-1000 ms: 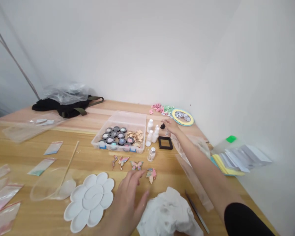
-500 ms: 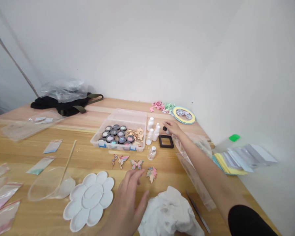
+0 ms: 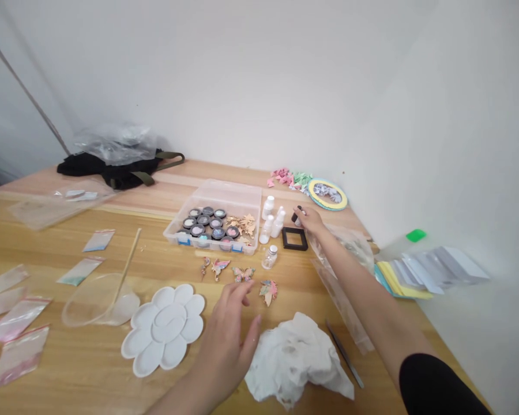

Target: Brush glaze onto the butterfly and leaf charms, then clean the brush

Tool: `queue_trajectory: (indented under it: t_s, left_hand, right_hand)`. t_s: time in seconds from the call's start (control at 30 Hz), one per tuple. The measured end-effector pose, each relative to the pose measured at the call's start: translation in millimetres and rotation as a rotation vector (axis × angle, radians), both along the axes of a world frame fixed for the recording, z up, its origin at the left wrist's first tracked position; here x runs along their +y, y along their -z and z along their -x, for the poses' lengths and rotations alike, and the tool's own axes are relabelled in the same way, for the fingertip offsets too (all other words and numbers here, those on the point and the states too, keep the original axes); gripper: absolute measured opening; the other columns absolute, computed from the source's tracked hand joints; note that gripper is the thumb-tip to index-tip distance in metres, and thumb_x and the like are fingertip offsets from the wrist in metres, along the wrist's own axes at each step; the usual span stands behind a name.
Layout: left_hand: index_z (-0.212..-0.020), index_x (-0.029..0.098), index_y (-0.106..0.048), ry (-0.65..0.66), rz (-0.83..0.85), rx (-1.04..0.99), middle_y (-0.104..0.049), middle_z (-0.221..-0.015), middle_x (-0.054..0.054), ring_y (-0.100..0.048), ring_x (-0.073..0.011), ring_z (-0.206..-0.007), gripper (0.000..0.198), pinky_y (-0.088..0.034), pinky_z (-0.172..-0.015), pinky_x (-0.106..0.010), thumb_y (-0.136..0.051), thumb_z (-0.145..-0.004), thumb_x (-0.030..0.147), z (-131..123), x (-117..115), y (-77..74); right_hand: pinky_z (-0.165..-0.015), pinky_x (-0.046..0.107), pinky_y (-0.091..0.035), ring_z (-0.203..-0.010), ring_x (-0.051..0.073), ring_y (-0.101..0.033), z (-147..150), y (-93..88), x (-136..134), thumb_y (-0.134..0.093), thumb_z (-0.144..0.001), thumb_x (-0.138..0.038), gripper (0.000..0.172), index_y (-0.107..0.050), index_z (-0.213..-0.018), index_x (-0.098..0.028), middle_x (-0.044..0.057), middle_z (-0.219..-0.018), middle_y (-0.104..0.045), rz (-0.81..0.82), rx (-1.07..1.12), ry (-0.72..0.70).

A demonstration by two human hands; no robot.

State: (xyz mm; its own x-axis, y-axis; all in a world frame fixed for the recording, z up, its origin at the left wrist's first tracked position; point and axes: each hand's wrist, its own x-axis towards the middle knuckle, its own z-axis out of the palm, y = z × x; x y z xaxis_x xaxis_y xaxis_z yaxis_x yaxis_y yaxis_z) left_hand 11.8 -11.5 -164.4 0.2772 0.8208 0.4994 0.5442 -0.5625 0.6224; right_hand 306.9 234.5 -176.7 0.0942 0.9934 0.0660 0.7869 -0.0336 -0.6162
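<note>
My right hand (image 3: 310, 219) reaches far across the table, its fingers closed on a small black-capped bottle (image 3: 296, 215) that they partly cover. Just in front of it lies a black square frame (image 3: 294, 238). Several small white bottles (image 3: 266, 229) and a clear glass jar (image 3: 270, 257) stand to its left. My left hand (image 3: 231, 328) hovers over the near part of the table, thumb apart from the fingers, with nothing in it. Beyond its fingertips are a butterfly ornament (image 3: 243, 274) and a leaf-shaped ornament (image 3: 269, 292). A crumpled white cloth (image 3: 300, 360) lies to its right.
A white flower-shaped palette (image 3: 162, 328) and a clear cup with a wooden stick (image 3: 127, 265) are on the left, near several powder bags (image 3: 19, 357). An open plastic box (image 3: 242, 199) holds round pots. Tweezers (image 3: 345, 354) and a plastic sleeve (image 3: 346, 305) lie right.
My right hand has tilted the black-capped bottle and seems to have lifted it slightly. My left hand stays open near the same place. The camera view has shifted a little.
</note>
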Motion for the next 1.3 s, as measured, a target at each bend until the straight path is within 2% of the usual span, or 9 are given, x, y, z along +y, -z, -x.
queue_trajectory:
  t_s: [0.17, 0.5, 0.63, 0.77, 0.87, 0.97, 1.03, 1.13, 1.3]
  left_hand:
    - [-0.133, 0.025, -0.031, 0.017, 0.038, -0.009, -0.053, -0.104, -0.009, -0.061, -0.0182, -0.087, 0.046, -0.059, -0.076, -0.039, -0.045, -0.091, 0.013, -0.5, -1.5, -2.4]
    - [-0.133, 0.024, -0.032, 0.019, 0.057, 0.010, -0.053, -0.104, -0.009, -0.060, -0.0185, -0.089, 0.044, -0.059, -0.077, -0.039, -0.046, -0.092, 0.014, -0.1, -3.6, -1.1]
    - [-0.133, 0.024, -0.034, 0.020, 0.058, -0.017, -0.053, -0.106, -0.009, -0.059, -0.0193, -0.092, 0.045, -0.057, -0.081, -0.040, -0.047, -0.091, 0.014, -1.4, -2.9, 4.4]
    - [-0.132, 0.024, -0.037, 0.014, 0.049, -0.027, -0.053, -0.110, -0.010, -0.058, -0.0211, -0.098, 0.043, -0.055, -0.084, -0.040, -0.047, -0.091, 0.013, -2.5, -4.3, 8.2]
    - [-0.130, 0.024, -0.039, 0.035, 0.048, -0.018, -0.053, -0.112, -0.011, -0.057, -0.0225, -0.104, 0.043, -0.054, -0.086, -0.040, -0.048, -0.090, 0.012, -2.6, -5.8, 4.7]
    - [-0.126, 0.024, -0.043, 0.065, 0.048, -0.016, -0.053, -0.112, -0.010, -0.058, -0.0218, -0.104, 0.042, -0.054, -0.085, -0.038, -0.049, -0.088, 0.009, -2.3, -6.2, -0.7]
    - [-0.124, 0.023, -0.046, 0.073, 0.056, -0.016, -0.054, -0.111, -0.009, -0.059, -0.0219, -0.104, 0.041, -0.054, -0.086, -0.039, -0.049, -0.087, 0.008, -2.2, -5.9, -2.9]
    - [-0.122, 0.022, -0.049, 0.065, 0.062, -0.022, -0.054, -0.111, -0.010, -0.058, -0.0231, -0.105, 0.039, -0.053, -0.087, -0.041, -0.049, -0.086, 0.008, -2.3, -5.6, -3.7]
    - [-0.121, 0.018, -0.052, 0.074, 0.038, -0.031, -0.055, -0.110, -0.011, -0.058, -0.0239, -0.105, 0.037, -0.054, -0.086, -0.042, -0.049, -0.085, 0.008, -2.7, -6.7, -3.3]
  right_hand:
    - [-0.088, 0.041, -0.056, -0.104, 0.021, -0.064, -1.5, -1.2, -0.3, -0.058, -0.094, -0.040, 0.034, -0.061, -0.120, -0.018, 0.008, -0.122, -0.063, 0.007, 0.017, -0.025]
    - [-0.087, 0.041, -0.057, -0.102, 0.021, -0.064, -4.1, 0.5, -8.1, -0.059, -0.094, -0.039, 0.035, -0.060, -0.120, -0.017, 0.008, -0.120, -0.063, -0.070, -0.010, -0.028]
    - [-0.088, 0.043, -0.056, -0.104, 0.021, -0.064, -2.6, -6.5, -16.7, -0.060, -0.093, -0.038, 0.037, -0.058, -0.123, -0.016, 0.009, -0.122, -0.062, -0.212, -0.055, 0.041]
    - [-0.097, 0.049, -0.050, -0.114, 0.025, -0.059, 10.8, -29.2, -45.7, -0.059, -0.093, -0.039, 0.041, -0.055, -0.128, -0.018, 0.010, -0.130, -0.058, -0.433, -0.148, 0.065]
    - [-0.099, 0.048, -0.047, -0.112, 0.023, -0.058, 36.3, -44.4, -78.4, -0.054, -0.095, -0.044, 0.038, -0.058, -0.123, -0.018, 0.009, -0.123, -0.060, -0.451, -0.251, -0.122]
    - [-0.088, 0.040, -0.051, -0.091, 0.017, -0.062, 65.7, -49.0, -103.9, -0.054, -0.094, -0.048, 0.033, -0.066, -0.100, -0.018, 0.004, -0.097, -0.067, -0.304, -0.364, -0.426]
    - [-0.083, 0.037, -0.053, -0.085, 0.015, -0.063, 79.5, -47.7, -111.7, -0.056, -0.094, -0.047, 0.032, -0.065, -0.094, -0.017, 0.003, -0.090, -0.067, -0.212, -0.427, -0.551]
    - [-0.081, 0.036, -0.055, -0.084, 0.014, -0.064, 87.5, -45.4, -112.4, -0.056, -0.095, -0.043, 0.029, -0.065, -0.095, -0.015, 0.003, -0.092, -0.067, -0.135, -0.487, -0.625]
    - [-0.080, 0.036, -0.056, -0.087, 0.015, -0.065, 84.9, -48.3, -108.9, -0.056, -0.096, -0.040, 0.027, -0.064, -0.104, -0.016, 0.005, -0.101, -0.067, -0.091, -0.524, -0.633]
